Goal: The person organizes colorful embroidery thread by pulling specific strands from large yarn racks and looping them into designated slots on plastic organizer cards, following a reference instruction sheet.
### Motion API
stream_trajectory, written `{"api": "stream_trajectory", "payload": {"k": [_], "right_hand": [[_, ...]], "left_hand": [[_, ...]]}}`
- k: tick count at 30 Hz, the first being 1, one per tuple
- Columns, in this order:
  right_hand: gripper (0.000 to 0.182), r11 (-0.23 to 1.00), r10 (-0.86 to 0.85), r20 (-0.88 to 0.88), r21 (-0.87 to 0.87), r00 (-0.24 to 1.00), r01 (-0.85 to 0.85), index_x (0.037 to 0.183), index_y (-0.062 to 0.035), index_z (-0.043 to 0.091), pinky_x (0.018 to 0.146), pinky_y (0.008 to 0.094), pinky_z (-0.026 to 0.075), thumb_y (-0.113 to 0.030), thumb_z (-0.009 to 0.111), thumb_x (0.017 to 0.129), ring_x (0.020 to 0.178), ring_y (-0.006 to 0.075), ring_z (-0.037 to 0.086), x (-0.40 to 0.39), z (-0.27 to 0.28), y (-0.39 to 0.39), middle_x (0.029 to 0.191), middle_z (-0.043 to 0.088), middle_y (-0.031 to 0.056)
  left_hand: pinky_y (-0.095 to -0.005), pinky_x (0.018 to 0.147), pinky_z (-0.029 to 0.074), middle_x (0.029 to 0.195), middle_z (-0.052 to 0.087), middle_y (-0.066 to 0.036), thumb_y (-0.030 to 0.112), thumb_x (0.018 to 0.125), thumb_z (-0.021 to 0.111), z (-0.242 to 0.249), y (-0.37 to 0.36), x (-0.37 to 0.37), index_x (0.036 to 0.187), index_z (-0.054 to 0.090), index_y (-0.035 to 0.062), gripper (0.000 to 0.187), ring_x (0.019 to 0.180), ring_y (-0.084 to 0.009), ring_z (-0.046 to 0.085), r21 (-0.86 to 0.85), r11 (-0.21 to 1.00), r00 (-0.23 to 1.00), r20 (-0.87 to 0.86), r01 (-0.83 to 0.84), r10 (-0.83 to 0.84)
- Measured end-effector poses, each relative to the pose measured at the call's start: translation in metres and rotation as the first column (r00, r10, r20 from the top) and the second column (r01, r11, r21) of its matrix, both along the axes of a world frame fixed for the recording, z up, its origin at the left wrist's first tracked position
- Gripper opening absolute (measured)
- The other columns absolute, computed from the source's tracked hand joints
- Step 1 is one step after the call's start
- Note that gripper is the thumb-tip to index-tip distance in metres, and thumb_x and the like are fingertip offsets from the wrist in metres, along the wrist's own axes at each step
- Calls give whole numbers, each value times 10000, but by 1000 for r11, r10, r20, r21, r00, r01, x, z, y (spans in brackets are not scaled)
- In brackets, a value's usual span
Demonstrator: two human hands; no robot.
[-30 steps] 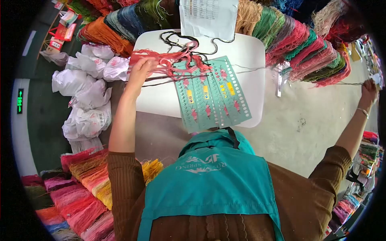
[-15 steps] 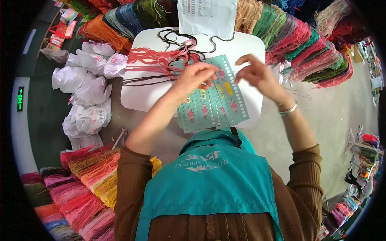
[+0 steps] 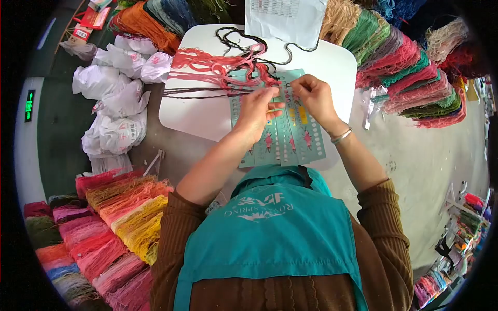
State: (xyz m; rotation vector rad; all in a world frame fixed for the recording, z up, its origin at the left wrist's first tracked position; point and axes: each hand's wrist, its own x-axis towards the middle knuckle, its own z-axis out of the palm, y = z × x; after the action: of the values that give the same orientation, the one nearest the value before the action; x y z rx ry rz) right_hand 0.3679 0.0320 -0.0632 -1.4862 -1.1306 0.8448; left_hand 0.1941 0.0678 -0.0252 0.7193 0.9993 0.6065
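Over the green punched cards (image 3: 314, 140) my left hand (image 3: 255, 111) is raised, thumb and forefinger together near a dark and pink thread end; what they pinch is too small to make out. To its right, my right hand (image 3: 314, 98) has its thumb and forefinger pressed together above the cards' upper right; anything between them is too fine to see. Red and pink threads (image 3: 199, 61) spread over the white table's upper left. Dark strands (image 3: 194, 94) run leftward below them, and a black cord (image 3: 228, 39) loops above.
A printed sheet (image 3: 282, 26) lies at the far edge of the white table (image 3: 340, 65). White plastic bags (image 3: 98, 80) stand at the left. Coloured yarn hanks (image 3: 111, 233) fill the lower left, with more hanks (image 3: 394, 67) at the upper right.
My right hand has moved left, closer to my left hand, and its fingers have come together. The view has shifted slightly, so the table sits higher and further right.
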Motion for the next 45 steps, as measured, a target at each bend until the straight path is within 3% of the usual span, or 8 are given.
{"api": "stream_trajectory", "payload": {"k": [4,7,15,25,32,39,42,45], "right_hand": [[121,992,72,161,-112,984,-54,886,38,635,603,234,466,-80,621,862,653,79,558,6,-17,7,719,635,49],[146,998,44,183,-56,982,-34,871,9,637,627,313,505,-126,621,820,643,200,642,6,-22,7,746,672,130],[131,999,34,52,-35,998,-32,897,11,622,618,273,494,-101,626,828,649,137,612,9,-29,6,737,656,96],[122,997,53,-119,-53,992,-59,893,7,624,585,236,463,-109,650,866,630,68,542,8,-29,7,695,625,29],[199,992,93,221,-104,971,-71,902,-12,626,581,295,479,-182,694,821,590,174,590,7,-15,8,691,638,89],[316,989,122,332,-125,935,-85,906,-24,620,611,349,494,-330,666,842,671,285,644,2,-9,13,739,658,135],[316,956,138,180,-280,974,-84,951,2,602,579,274,458,-303,653,886,648,121,588,6,-3,18,698,624,76],[343,946,156,-97,-271,983,-177,1011,6,583,590,238,448,-320,624,914,686,97,585,13,-16,20,746,645,61]], "left_hand": [[-326,793,493,1131,567,-101,176,937,562,-8,-2,-1,1173,545,5,292,942,-215,609,-129,991,991,127,-22,39],[-334,803,495,1144,556,-108,149,941,541,-5,-1,6,1197,524,-1,297,912,-190,602,-117,993,995,95,-3,14],[-274,648,501,989,531,-71,86,934,511,-14,6,22,1224,501,66,291,736,-129,591,165,960,947,-269,224,-175],[-246,513,463,724,591,-37,117,931,544,-41,26,35,961,587,-3,131,581,-108,576,138,978,967,-223,154,-121],[-242,431,440,704,605,-31,132,913,549,-29,30,25,936,600,9,135,522,-115,593,376,849,808,-581,370,-95],[-223,480,378,671,589,-2,268,936,541,-13,24,13,921,607,54,225,547,-89,534,203,888,911,-122,412,-395],[-226,448,373,626,585,-10,272,951,476,-19,22,17,862,609,52,272,488,-92,522,144,925,935,-98,351,-339],[-240,445,384,608,585,-29,217,926,509,-31,28,26,804,606,31,242,477,-104,522,206,947,961,-176,247,-212]]}}
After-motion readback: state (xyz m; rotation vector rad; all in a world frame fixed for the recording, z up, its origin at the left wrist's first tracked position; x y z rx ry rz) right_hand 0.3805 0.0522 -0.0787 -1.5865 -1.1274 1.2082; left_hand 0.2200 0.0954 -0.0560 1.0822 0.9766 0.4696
